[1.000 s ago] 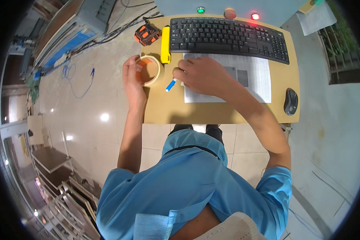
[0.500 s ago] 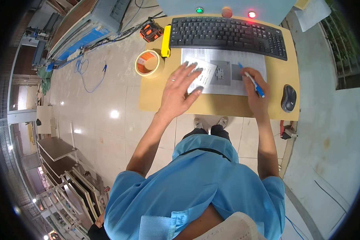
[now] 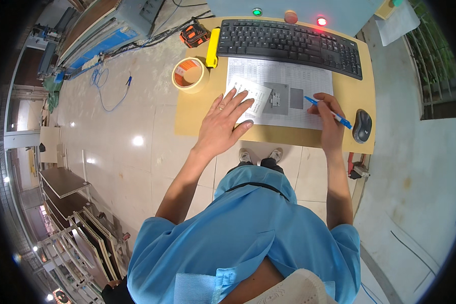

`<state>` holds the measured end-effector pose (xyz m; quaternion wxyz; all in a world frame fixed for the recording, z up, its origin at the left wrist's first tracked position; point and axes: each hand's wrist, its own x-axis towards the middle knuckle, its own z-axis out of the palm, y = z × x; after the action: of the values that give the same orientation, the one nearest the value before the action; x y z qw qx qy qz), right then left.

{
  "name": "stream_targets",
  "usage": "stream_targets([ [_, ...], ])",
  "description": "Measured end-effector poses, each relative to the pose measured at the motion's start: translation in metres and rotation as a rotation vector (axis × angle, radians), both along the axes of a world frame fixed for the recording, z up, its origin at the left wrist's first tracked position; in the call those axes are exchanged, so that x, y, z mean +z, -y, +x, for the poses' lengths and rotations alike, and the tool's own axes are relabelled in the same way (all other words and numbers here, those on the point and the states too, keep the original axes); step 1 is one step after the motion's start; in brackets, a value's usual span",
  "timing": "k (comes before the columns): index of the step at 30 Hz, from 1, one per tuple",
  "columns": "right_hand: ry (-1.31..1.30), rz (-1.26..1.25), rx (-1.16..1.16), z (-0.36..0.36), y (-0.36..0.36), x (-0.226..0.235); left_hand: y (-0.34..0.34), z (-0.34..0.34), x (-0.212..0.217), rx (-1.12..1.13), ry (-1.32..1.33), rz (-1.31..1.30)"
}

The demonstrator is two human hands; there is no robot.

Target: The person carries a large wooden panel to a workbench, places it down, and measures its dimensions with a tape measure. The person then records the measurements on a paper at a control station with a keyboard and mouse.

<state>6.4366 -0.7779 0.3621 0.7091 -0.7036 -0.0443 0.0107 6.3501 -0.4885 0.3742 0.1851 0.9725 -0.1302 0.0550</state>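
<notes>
Pen (image 3: 343,121) sits grasped in right hand (image 3: 332,127) over printed sheet (image 3: 311,81); left hand (image 3: 220,124) unclenched, fingers spread across white card (image 3: 258,97).

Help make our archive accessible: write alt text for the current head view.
A person's right hand holds a blue-and-white pen, one end over a printed white paper sheet; the left hand covers part of a small white paper slip. A long black keyboard, dark rounded mouse and cream tape roll sit on the tan table.
</notes>
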Motion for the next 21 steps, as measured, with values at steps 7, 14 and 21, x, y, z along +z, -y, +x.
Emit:
stream_targets([
  [7, 0.115, -0.01, -0.074, 0.04, 0.01, 0.014, 0.0, -0.001, 0.0, 0.02, 0.02, -0.03],
  [14, 0.06, -0.059, -0.014, 0.066, 0.01, -0.003, 0.006, 0.001, -0.003, 0.084, 0.039, -0.006],
  [21, 0.001, -0.117, -0.064, 0.067, 0.017, -0.011, 0.007, 0.0, -0.005, 0.102, 0.077, 0.0],
])
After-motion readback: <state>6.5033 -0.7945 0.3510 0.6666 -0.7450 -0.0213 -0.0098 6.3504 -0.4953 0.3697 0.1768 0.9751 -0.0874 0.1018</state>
